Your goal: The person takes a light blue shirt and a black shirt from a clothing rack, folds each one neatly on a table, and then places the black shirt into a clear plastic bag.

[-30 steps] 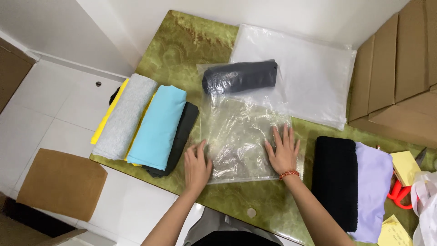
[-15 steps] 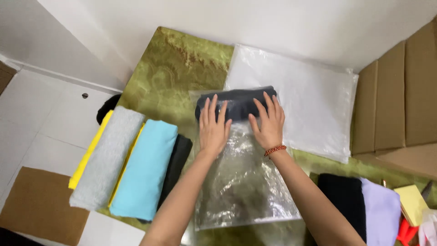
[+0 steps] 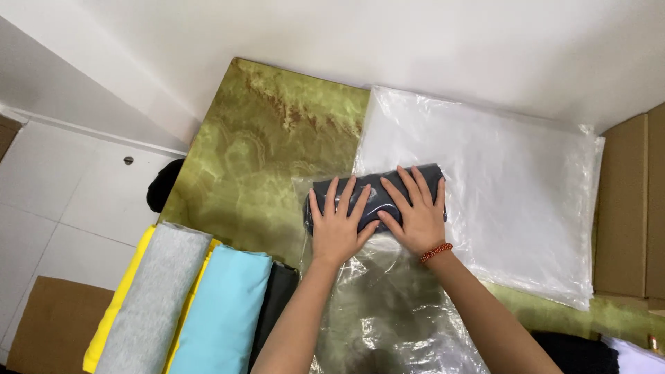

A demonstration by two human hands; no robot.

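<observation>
Both hands lay flat, fingers spread, gripping nothing: left hand and right hand pressed the dark folded garment at frame centre. It sat inside a clear plastic bag.

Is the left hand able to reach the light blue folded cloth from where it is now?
Probably yes. The left hand rests on the dark bundle, and the blue cloth lies near that forearm, uncovered, with nothing between.
</observation>
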